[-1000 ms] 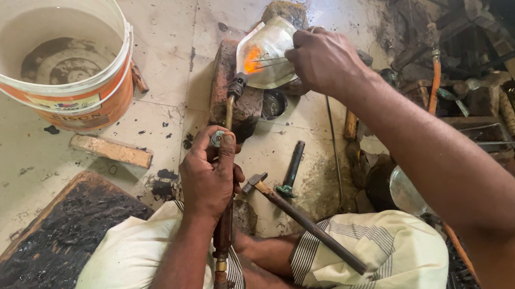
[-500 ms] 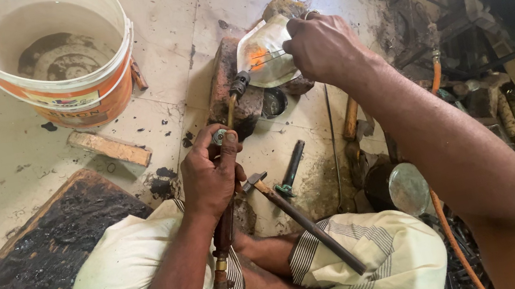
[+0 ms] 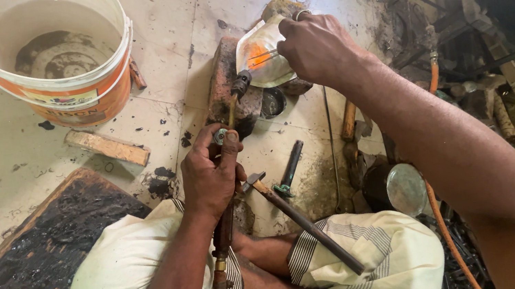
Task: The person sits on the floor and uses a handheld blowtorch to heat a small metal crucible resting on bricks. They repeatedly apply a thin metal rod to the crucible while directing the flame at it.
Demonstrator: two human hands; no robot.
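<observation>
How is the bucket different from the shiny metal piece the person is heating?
The bucket is round, white and orange, and stands upright on the floor by itself, with nobody touching it. The metal piece is smaller, silvery and pointed, glows orange in one spot, and is tilted on bricks under the right hand. The torch in the left hand points at the metal piece, not the bucket.

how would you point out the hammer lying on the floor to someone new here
Start at the big white and orange bucket, then drop to the left hand gripping the torch. Just right of that hand lies the hammer, its long dark handle slanting onto the cloth, unlike the shorter tool beside it.
</observation>
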